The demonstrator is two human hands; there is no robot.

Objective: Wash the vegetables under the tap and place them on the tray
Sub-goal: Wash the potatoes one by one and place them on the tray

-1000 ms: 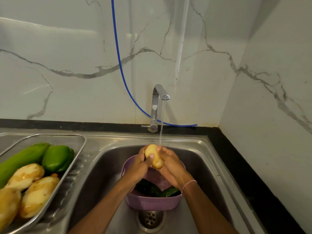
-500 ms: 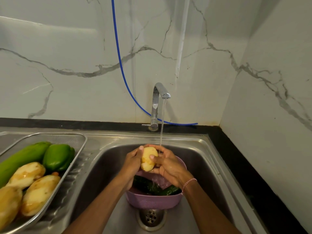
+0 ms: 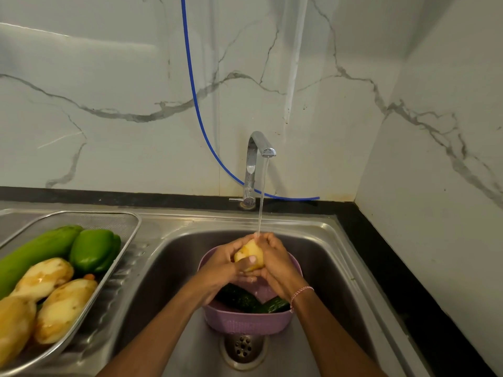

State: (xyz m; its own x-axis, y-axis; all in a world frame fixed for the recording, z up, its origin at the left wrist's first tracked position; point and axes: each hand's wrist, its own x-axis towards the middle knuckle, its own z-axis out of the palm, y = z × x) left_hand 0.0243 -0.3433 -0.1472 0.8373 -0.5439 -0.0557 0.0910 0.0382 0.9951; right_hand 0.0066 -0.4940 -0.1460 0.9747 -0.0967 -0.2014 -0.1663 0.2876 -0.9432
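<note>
I am watching a pale yellow peeled potato (image 3: 249, 254) standing nearly upright between the left hand (image 3: 223, 265) and the right hand (image 3: 275, 262), both curling round it. Its top is meeting the thin water stream (image 3: 262, 197) running from the chrome tap (image 3: 254, 164) at 12 o'clock of the sink (image 3: 334, 257). Dark green cucumbers (image 3: 239, 297) are lying in the purple basket (image 3: 245, 322) just beneath. At 9 o'clock, the metal mesh tray (image 3: 130, 221) is carrying three wet potatoes (image 3: 45, 277) at its near end, with a green pepper (image 3: 94, 250) and a long green gourd (image 3: 35, 253) lying side by side toward its far end.
</note>
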